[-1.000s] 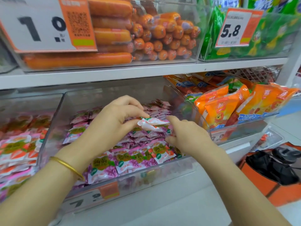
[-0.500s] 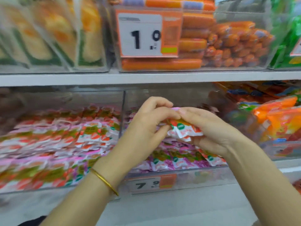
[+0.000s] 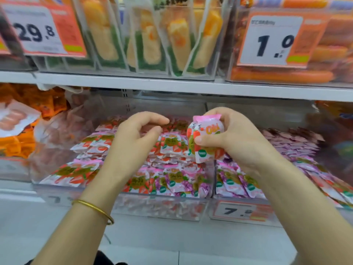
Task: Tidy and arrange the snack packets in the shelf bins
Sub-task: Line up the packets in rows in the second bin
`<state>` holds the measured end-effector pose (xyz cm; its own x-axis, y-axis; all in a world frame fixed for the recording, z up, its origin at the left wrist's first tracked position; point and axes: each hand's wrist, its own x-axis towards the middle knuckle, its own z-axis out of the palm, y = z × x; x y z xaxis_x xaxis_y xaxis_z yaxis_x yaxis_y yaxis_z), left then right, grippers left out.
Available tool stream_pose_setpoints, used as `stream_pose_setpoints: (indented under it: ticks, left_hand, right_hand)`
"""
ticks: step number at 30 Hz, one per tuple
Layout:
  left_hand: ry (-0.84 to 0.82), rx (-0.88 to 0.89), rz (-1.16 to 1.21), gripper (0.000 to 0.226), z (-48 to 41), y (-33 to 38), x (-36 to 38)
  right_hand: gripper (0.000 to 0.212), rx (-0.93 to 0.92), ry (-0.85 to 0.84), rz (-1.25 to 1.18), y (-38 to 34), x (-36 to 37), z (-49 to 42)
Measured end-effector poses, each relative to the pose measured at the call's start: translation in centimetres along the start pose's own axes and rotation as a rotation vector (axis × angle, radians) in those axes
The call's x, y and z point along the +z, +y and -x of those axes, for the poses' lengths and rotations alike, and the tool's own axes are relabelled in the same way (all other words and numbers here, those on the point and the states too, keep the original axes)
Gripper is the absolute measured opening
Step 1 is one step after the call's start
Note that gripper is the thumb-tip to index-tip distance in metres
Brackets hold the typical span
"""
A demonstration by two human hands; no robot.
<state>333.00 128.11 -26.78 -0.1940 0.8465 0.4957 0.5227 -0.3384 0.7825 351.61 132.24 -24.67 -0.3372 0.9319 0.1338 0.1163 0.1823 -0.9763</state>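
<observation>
- Where the shelf (image 3: pixel 133 84) crosses the view, clear bins stand above and below it; edges of the frame are blurred.
- Above the shelf: upright corn packs (image 3: pixel 149 41) at centre, orange sausages (image 3: pixel 282 75) lying flat at right.
- Centre bin (image 3: pixel 162 207), below the shelf: holds rows of strawberry packets (image 3: pixel 99 146) lying flat and overlapped; a few purple ones sit at its front right corner.
- Right bin (image 3: pixel 267 115), just beside the centre bin: holds purple packets (image 3: pixel 235 180) in similar rows.
- Orange packs (image 3: pixel 19 142) at far left; too blurred to read.
- Price tags: "29.8" (image 3: pixel 44 31) upper left, "1.0" (image 3: pixel 271 39) upper right, "7.9" (image 3: pixel 242 210) on the right bin's front.
- Left hand (image 3: pixel 133 142): over the centre bin, fingers loosely curled and released, grasping nothing; thumb and forefinger tips near each other but apart.
- Right hand (image 3: pixel 235 138): fingers wrapped round one packet (image 3: pixel 205 138), thumb across its front.
- The packet is upright, pink seam at top, red and green print facing the camera; it is held above the right side of the centre bin, clear of the rows.
- Gold bangle (image 3: pixel 93 209) on the left wrist.
</observation>
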Motion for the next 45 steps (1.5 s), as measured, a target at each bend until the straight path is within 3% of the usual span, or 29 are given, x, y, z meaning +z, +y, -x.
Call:
stream_pose_setpoints:
  ticks: [4, 6, 14, 19, 23, 28, 34, 41, 45]
  left_hand:
    - [-0.105, -0.244, 0.296, 0.019, 0.3, -0.4, -1.6]
    - [-0.205, -0.31, 0.334, 0.015, 0.5, -0.6, -2.0]
    - [-0.312, -0.309, 0.161, 0.012, 0.4, -1.8, -2.1]
    - [-0.116, -0.355, 0.105, 0.016, 0.1, -2.7, -3.2]
    - [-0.062, -0.326, -0.012, 0.016, -0.1, -3.2, -3.3]
    - [-0.18, -0.307, -0.168, 0.013, 0.1, -4.0, -3.8]
    - [-0.418, -0.333, -0.456, 0.03, 1.2, -4.6, -3.4]
    - [-0.48, -0.196, -0.758, 0.034, 1.0, -5.3, -3.6]
    - [-0.486, -0.191, -0.778, 0.038, 1.2, -6.0, -3.9]
  right_hand:
    - [0.033, -0.033, -0.02, 0.186, 0.0, 2.8, -0.8]
    - [0.034, -0.04, -0.02, 0.237, 0.2, 3.7, -1.2]
    - [0.033, 0.001, -0.137, 0.288, 1.0, 5.0, -1.9]
    - [0.023, -0.005, -0.011, 0.342, 1.2, 3.9, -2.4]
    - [0.021, -0.073, -0.044, 0.436, 1.1, 4.0, -2.1]
    - [0.022, -0.111, -0.056, 0.591, 1.5, 4.9, -2.0]
    - [0.018, -0.139, -0.048, 0.694, 1.7, 5.6, -2.0]
    - [0.016, 0.064, -0.165, 0.456, 3.0, 7.3, -2.7]
    - [0.017, 0.184, -0.194, 0.316, 3.7, 8.0, -3.1]
